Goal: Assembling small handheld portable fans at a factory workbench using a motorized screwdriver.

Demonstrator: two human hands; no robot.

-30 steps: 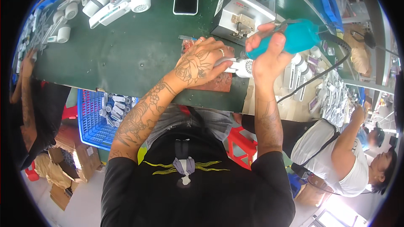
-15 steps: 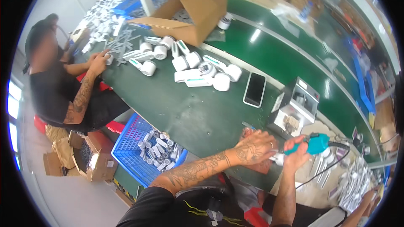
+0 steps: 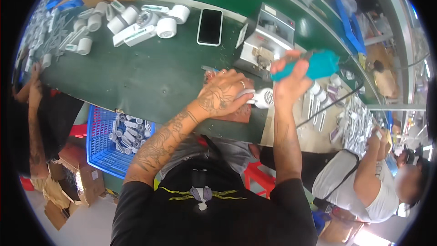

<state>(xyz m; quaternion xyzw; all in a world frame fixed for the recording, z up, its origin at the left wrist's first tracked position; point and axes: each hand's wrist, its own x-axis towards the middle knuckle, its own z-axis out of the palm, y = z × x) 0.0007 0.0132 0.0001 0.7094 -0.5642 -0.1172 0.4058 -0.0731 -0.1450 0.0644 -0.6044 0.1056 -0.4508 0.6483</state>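
Note:
My left hand (image 3: pixel 223 94) is closed around a small white handheld fan (image 3: pixel 265 98), whose round slotted head sticks out to the right of my fingers. Beneath that hand lies a reddish-brown pad (image 3: pixel 239 115) on the bench. Up and to the right of the fan, my right hand (image 3: pixel 290 75) grips a teal electric screwdriver (image 3: pixel 321 64) with a dark cable trailing from it. The tool is blurred, and my fingers hide its tip. A thin pen-like tool (image 3: pixel 209 69) lies by the pad's far edge.
Several white fans (image 3: pixel 145 23), a phone (image 3: pixel 210 27) and a metal-and-clear-cased machine (image 3: pixel 268 36) stand along the bench's far side. A blue basket (image 3: pixel 98 141) of parts is at lower left. White parts (image 3: pixel 355 120) are heaped at right, near a co-worker (image 3: pixel 350 182). Another person sits at left.
The view has swung right, shifting the bench leftward. My right hand and the screwdriver have moved up and away from the fan, whose slotted face now shows. My left hand keeps its hold.

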